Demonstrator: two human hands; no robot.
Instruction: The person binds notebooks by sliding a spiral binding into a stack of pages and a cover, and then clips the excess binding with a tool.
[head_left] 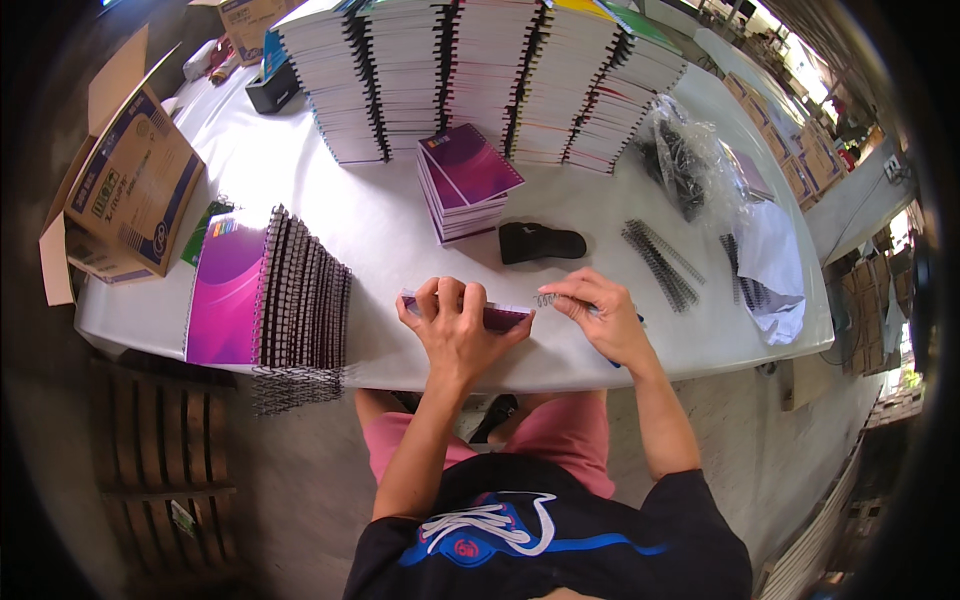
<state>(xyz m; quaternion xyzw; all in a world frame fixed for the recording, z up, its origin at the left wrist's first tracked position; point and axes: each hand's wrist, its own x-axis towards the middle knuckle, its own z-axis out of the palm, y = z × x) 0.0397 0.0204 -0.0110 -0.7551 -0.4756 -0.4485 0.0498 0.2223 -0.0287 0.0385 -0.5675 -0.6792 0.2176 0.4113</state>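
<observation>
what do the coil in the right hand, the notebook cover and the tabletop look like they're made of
Coil at the right hand: probably thin metal wire, fine pale loops; coated plastic is possible. Notebook under the left hand: glossy purple card, likely coated paper over pages. Tabletop: smooth white, matte surface, maybe laminate or a covering; cannot tell.

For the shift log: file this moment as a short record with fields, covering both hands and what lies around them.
surface: white table
left hand: grips a purple notebook by its edge
right hand: pinches a wire spiral at the notebook's end
left of hands: bound purple notebooks in a leaning row
behind hands: small notebook pile, black tool
far edge: tall notebook stacks
right side: loose spirals, plastic bag
left edge: cardboard box
</observation>
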